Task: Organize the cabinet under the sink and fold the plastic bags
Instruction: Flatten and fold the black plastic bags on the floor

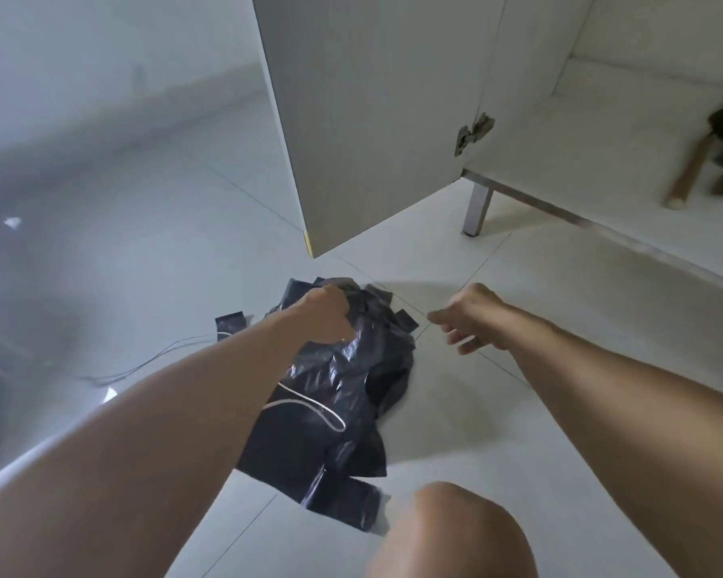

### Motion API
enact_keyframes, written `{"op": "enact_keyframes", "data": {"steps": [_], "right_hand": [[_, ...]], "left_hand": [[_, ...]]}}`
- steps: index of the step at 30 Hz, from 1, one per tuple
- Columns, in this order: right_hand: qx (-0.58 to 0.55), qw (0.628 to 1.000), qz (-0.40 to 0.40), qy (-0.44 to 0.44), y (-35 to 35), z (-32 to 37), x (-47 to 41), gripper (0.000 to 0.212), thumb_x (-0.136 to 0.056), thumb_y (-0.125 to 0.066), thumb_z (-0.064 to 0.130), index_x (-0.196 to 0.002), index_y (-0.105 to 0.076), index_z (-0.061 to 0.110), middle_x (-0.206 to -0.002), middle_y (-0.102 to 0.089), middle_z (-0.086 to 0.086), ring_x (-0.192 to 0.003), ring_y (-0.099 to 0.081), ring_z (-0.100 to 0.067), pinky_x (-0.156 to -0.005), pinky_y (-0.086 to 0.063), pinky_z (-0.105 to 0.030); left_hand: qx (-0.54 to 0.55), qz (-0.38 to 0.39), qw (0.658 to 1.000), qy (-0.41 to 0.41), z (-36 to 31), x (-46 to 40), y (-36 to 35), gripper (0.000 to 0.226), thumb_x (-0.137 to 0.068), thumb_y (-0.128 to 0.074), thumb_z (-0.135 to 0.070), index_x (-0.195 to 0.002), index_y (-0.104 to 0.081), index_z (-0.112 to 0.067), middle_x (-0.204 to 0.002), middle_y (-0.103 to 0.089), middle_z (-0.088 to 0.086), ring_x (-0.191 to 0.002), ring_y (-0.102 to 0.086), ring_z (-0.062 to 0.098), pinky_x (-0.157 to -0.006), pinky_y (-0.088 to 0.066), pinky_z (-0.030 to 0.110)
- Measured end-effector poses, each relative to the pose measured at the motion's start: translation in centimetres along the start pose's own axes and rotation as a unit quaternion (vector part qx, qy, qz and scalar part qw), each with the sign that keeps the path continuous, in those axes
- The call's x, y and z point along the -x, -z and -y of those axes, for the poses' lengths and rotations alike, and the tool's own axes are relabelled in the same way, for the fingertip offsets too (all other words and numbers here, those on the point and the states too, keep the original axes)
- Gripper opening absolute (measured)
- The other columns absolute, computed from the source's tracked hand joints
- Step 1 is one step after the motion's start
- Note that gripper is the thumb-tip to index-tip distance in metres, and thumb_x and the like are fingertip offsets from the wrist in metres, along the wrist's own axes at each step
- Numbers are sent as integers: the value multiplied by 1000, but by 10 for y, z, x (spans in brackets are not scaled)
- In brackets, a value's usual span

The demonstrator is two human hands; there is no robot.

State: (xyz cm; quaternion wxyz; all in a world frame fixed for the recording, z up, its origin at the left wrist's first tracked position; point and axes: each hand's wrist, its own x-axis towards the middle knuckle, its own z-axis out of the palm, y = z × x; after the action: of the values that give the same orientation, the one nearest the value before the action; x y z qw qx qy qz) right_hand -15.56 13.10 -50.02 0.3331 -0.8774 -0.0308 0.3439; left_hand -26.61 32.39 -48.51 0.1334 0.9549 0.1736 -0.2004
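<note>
The left hand [324,314] is gripping the black bags [343,385] while the right hand [470,317] is hovering loose-fingered; lifting one bag free should be easing the folding.

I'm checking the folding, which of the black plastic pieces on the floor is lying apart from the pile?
The small black piece, left of the black plastic bag pile that the left hand grips; it lies alone on bare tile.
</note>
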Motion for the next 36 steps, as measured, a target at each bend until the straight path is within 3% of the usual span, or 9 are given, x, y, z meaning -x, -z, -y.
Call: {"op": "enact_keyframes", "data": {"steps": [5,9,16,20,26,29,32,34,36], "right_hand": [[-9,999,45,-3,-47,-17,-4,35,-85,-71,26,-110,-63,3,-95,-69,-8,-76,-70,-19,-58,-59,-32],[-22,998,64,12,-59,-20,5,37,-88,-69,26,-114,-59,1,-94,-67,-9,-75,-68,-17,-51,-54,-28],[-14,994,71,86,-55,-7,47,32,-86,-71,24,-106,-62,1,-96,-66,-14,-78,-68,-24,-60,-58,-33],[3,993,66,97,-61,6,60,27,-85,-72,26,-96,-63,3,-89,-66,-12,-71,-66,-23,-64,-60,-35],[28,993,37,112,-85,18,38,33,-84,-73,27,-105,-63,3,-95,-67,-12,-74,-69,-21,-62,-61,-35],[47,992,31,115,-100,23,21,35,-85,-72,27,-110,-61,5,-97,-67,-10,-77,-69,-20,-63,-61,-35],[101,987,2,128,-112,27,0,18,-84,-68,24,-81,-60,8,-77,-63,-7,-73,-67,-25,-63,-61,-34],[167,976,-34,136,-120,29,-16,31,-83,-66,25,-61,-46,14,-64,-51,-5,-71,-57,-32,-57,-55,-33],[225,961,-59,148,-128,32,-30,23,-85,-65,30,-71,-56,15,-76,-54,-7,-84,-52,-33,-62,-46,-31]], "left_hand": [[-2,14,999,45,33,22,-29,25,-85,-60,-27,-66,-53,-12,-79,-54,1,-79,-55,21,-70,-48,27],[25,-17,995,97,43,45,-33,25,-82,-67,-28,-102,-67,-13,-94,-60,0,-83,-54,17,-73,-44,26],[30,-80,986,143,71,120,4,48,-84,-61,-39,-113,-66,-1,-117,-65,12,-111,-57,28,-91,-46,32],[89,-107,971,192,84,143,6,42,-79,-76,-24,-118,-66,-11,-119,-65,8,-114,-57,27,-97,-47,33],[64,-89,982,154,91,123,-1,37,-88,-65,-27,-117,-66,-4,-118,-65,9,-113,-58,26,-92,-47,29],[46,-67,989,122,99,100,-10,36,-87,-61,-27,-102,-68,5,-101,-64,16,-100,-58,28,-69,-45,25],[24,-50,992,110,117,66,-21,30,-86,-64,-25,-103,-69,0,-105,-67,14,-97,-59,27,-76,-48,29],[23,-46,994,100,127,39,-30,28,-86,-63,-23,-98,-68,1,-93,-66,12,-90,-59,27,-76,-49,31],[32,-55,994,91,139,13,-37,22,-83,-63,-22,-89,-67,-2,-84,-63,8,-84,-56,25,-68,-47,27]]}}
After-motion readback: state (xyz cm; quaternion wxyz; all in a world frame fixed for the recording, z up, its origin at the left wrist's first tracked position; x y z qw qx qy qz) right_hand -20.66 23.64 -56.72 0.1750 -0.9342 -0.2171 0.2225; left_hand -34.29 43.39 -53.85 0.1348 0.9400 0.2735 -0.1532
